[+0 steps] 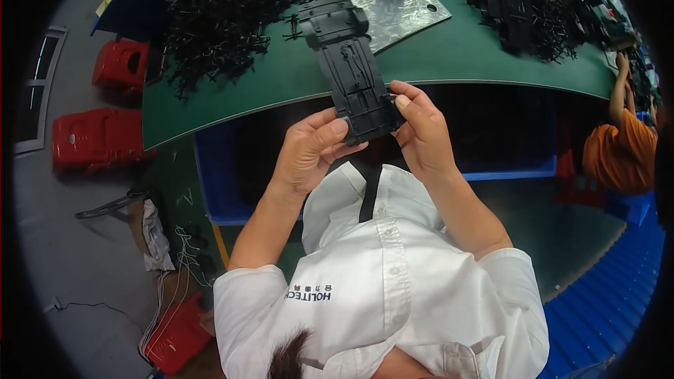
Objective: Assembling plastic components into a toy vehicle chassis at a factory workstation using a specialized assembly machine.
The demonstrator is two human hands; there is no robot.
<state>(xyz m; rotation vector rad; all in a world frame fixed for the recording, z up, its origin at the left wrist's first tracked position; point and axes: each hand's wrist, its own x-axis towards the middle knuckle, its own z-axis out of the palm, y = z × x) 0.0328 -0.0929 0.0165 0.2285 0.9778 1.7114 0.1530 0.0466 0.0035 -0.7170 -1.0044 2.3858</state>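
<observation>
Black moulded chassis part (356,70) is in both hands, just in front of my body, its near end past the edge of the green surface (449,56) and its far end over it. Left fingers (325,137): closed on the near left corner, thumb above, others beneath. Right fingers (415,93): closed at the near right edge, thumb and forefinger nearly meeting; cannot tell whether they also pinch a small piece.

Handling, my judgement: left grip steadies, right works at the edge. Best to support the near end from below, press evenly and avoid twisting; the long far end could dip or knock the metal plate (414,21).

Markings: dark lettering (309,293) on the chest of my white shirt (351,260), upside down in this view; not copied. Small pale oval emblem on a red stool (105,140). No writing legible on the part.
</observation>
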